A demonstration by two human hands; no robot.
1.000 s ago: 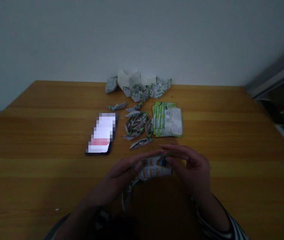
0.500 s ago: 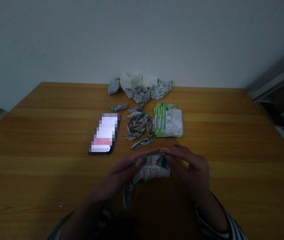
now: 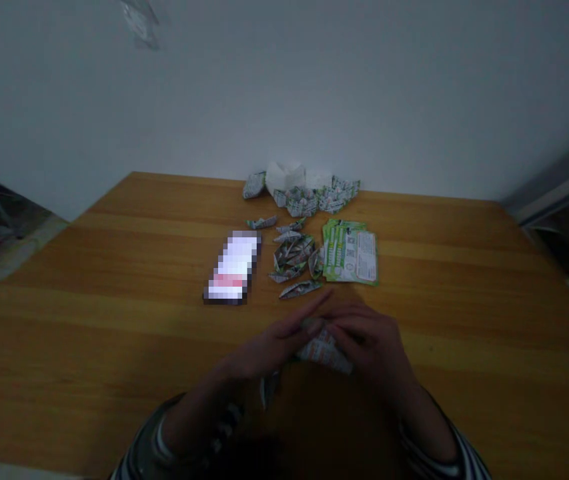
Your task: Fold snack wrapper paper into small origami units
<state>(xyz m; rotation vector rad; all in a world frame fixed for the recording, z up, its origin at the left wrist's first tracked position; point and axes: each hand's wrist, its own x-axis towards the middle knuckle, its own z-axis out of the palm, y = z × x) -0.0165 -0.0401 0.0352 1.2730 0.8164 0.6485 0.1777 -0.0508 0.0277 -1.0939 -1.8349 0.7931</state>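
Note:
A printed paper piece (image 3: 325, 349) is pinched between both my hands low over the wooden table (image 3: 114, 313). My left hand (image 3: 274, 343) grips its left side, and a folded tail of paper hangs below that hand. My right hand (image 3: 369, 340) closes over its right side, fingertips meeting the left hand's. Just beyond my hands lies a small folded paper boat (image 3: 300, 289). Behind it sits a cluster of folded paper boats (image 3: 294, 253).
A phone (image 3: 233, 267) with a lit screen lies left of the boats. A stack of green printed leaflets (image 3: 350, 253) lies to their right. More folded paper pieces (image 3: 309, 190) are piled against the white wall. A window frame (image 3: 554, 193) is at the right.
My hands have drawn closer together, so less of the paper shows between them. The view has shifted and tilted, and the table items appear further right and smaller.

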